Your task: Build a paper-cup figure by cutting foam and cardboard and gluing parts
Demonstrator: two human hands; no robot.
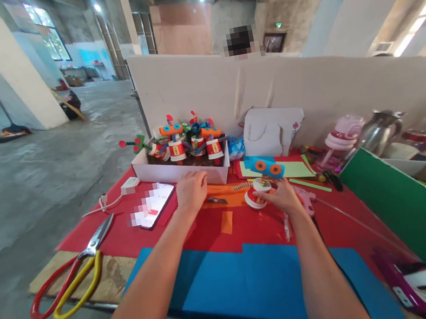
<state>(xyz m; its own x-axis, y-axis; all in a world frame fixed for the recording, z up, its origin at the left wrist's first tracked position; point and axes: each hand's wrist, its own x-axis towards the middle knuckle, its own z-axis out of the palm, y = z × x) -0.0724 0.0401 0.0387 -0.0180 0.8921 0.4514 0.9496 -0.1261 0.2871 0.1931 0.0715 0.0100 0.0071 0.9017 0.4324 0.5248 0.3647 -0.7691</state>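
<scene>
My right hand (287, 198) grips a small paper-cup figure, its thumb against the red and white cup (254, 199) and its fingers behind. The figure has a blue paper-roll head (264, 167) with two orange round eyes and a folded-paper spring arm (242, 186) stretching left. My left hand (192, 189) is by the front wall of a white box (183, 174), above orange paper strips (226, 201), its fingers loosely bent and nothing visible in them. Several similar cup figures (177, 150) stand in the box. A pink glue gun (307, 201) lies just beyond my right wrist.
Large scissors (86, 259) with red and yellow handles lie at the left. A phone (155, 205) rests on red paper. Blue sheets (233, 277) cover the front edge. At right are a green box wall (411, 207), a steel jug (376, 130) and a pink bottle (343, 139).
</scene>
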